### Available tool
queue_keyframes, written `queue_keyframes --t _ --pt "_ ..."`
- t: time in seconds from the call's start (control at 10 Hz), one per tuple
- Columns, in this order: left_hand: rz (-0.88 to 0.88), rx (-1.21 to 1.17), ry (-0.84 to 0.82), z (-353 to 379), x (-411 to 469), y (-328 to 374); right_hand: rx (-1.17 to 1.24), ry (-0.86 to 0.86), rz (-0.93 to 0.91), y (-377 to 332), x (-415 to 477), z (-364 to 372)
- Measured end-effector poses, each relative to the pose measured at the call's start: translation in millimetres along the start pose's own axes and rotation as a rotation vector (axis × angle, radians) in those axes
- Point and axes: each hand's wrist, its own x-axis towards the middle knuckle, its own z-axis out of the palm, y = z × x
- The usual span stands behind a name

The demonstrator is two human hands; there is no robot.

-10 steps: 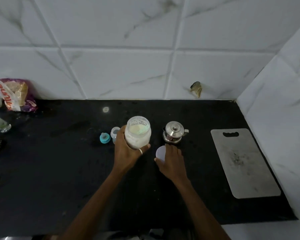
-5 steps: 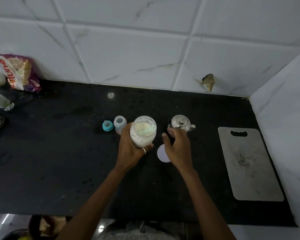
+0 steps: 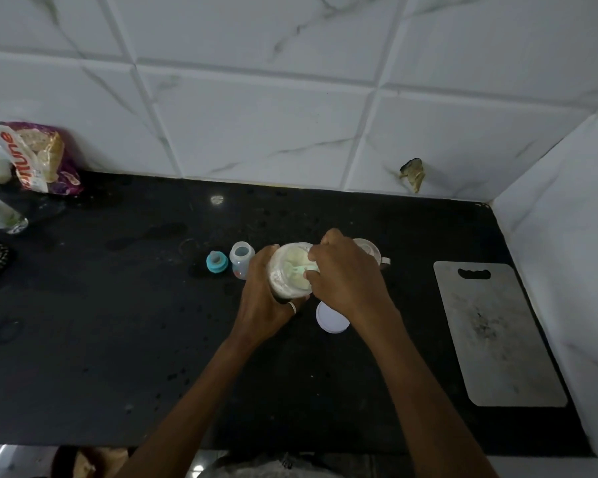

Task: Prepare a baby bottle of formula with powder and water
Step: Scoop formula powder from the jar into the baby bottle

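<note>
Two hands work over a black desk point(image 3: 118, 339). The left hand point(image 3: 266, 301) grips an open powder jar point(image 3: 289, 274), tilted toward the camera. The right hand point(image 3: 349, 277), fingers curled, pinches a pale green scoop point(image 3: 302, 269) at the jar's mouth. An uncapped baby bottle point(image 3: 241, 258) stands just left of the jar. Best to lift a level scoopful, hold the jar steady, and carry it slowly to the narrow bottle neck.

Passage: bare countertop point(image 3: 118, 322) left of teal cap point(image 3: 217, 262). Baby bottle point(image 3: 241, 258), powder jar point(image 3: 285, 281), white lid point(image 3: 331, 319) crowd centre; cutting board point(image 3: 497, 336) occupies right.
</note>
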Motion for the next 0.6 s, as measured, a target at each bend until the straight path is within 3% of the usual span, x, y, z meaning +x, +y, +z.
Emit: queue_keyframes --t 0.2,0.3,0.4,0.6 --pt "-0.009 0.092 -0.009 -2.8 1.1 -7.0 -0.023 0.030 0.021 -8.9 1.1 4.6" --pt "-0.093 0.132 -0.041 -0.1 6.0 -10.1 0.014 0.162 -0.021 -10.0 -1.1 7.7" --pt "-0.049 0.155 0.037 -7.8 0.8 4.0 0.067 0.321 -0.109 -2.7 -4.1 15.4" --pt "-0.030 0.079 0.012 -7.6 5.1 -9.7 0.007 0.472 -0.234 2.7 -9.1 20.7"
